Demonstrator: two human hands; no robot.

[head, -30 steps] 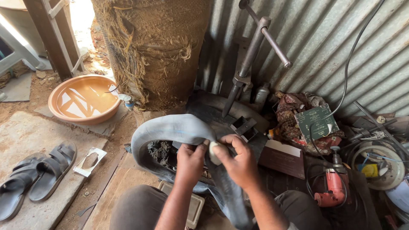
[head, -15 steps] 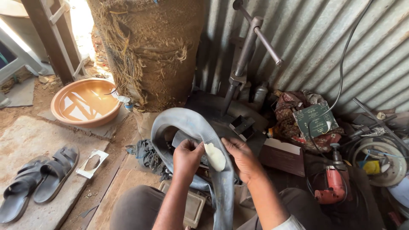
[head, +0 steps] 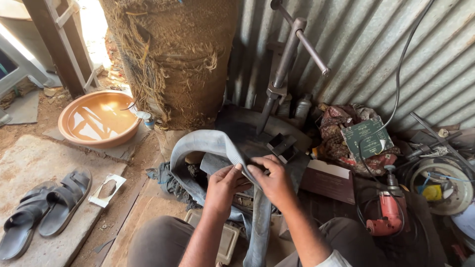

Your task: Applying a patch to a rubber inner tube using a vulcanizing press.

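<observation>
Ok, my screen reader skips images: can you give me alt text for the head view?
Both hands, left and right, pinch a grey rubber inner tube looped over the person's lap. An orange basin of water and sandals lie left; a red drill lies right, by a corrugated wall.

Harsh daylight entering from eleven o'clock, blown-out glare at that corner, sheen on the water in the orange basin (head: 99, 118), dimmer shade toward four o'clock, sharp focus throughout, slight wide-angle bending at edges

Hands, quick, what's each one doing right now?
Left hand: closed, pinching the grey rubber inner tube.
Right hand: closed on the same inner tube, fingers folded over its edge.
</observation>
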